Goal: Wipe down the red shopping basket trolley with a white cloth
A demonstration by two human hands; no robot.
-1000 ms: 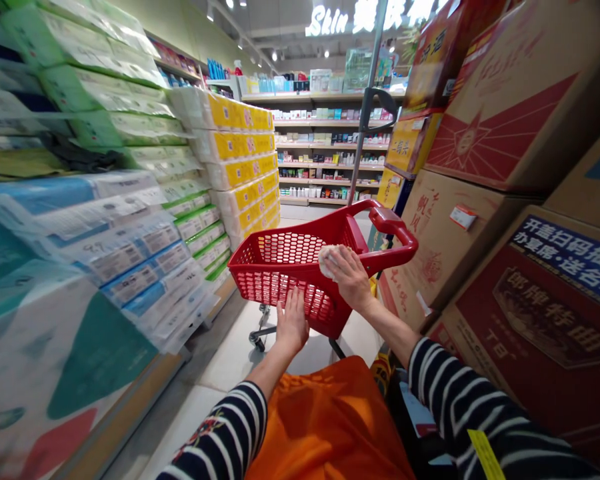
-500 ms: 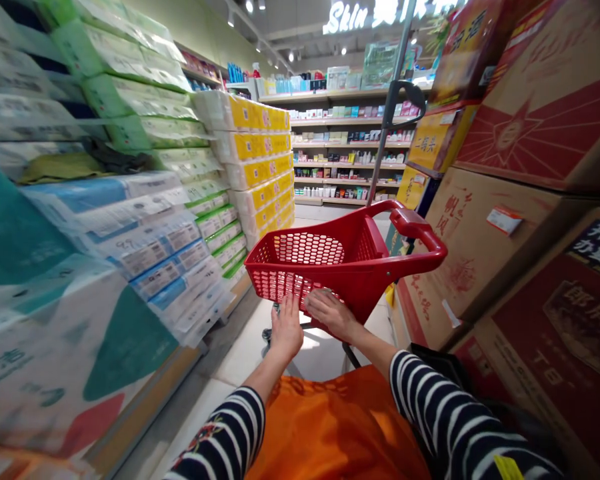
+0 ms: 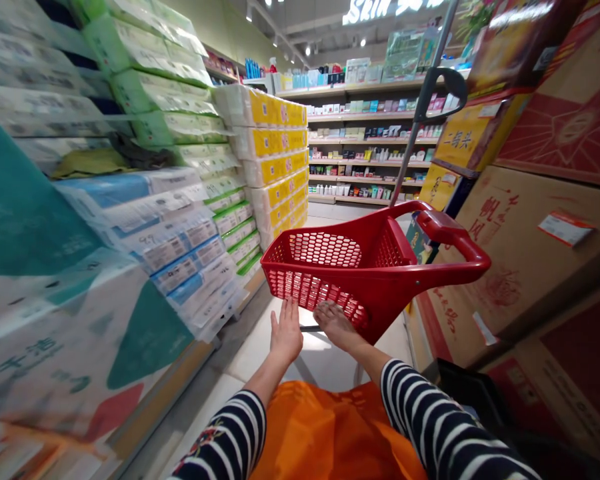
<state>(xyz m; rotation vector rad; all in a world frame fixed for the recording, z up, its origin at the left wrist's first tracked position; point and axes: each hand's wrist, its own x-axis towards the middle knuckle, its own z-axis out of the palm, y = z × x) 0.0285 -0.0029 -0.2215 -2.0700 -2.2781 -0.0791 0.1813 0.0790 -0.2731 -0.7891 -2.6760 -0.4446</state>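
Observation:
A red plastic shopping cart (image 3: 395, 293) with a honeycomb-holed basket stands sideways in the aisle before me, its handle toward the right. My left hand (image 3: 287, 333) is at the near side of the basket, fingers stretched upward and apart from the thumb. Beside it, my right hand (image 3: 336, 325) lies with its fingers extended toward the left, close to the lower basket wall. Whether the fingertips touch the plastic I cannot tell. Neither hand grips anything. The inside of the basket is visible only in part.
Stacked tissue packs (image 3: 180, 220) line the left, with yellow-and-white packs (image 3: 275, 160) farther on. Cardboard cartons (image 3: 525, 260) are piled on the right. A slanted grey pole with a dark handle (image 3: 440, 97) rises behind the cart. Shelves of small goods (image 3: 365, 143) cross the back.
The cart has shifted rightward in view, and its handle end appears larger. The surrounding stacks have also slid right. Both hands remain near the basket with fingers extended.

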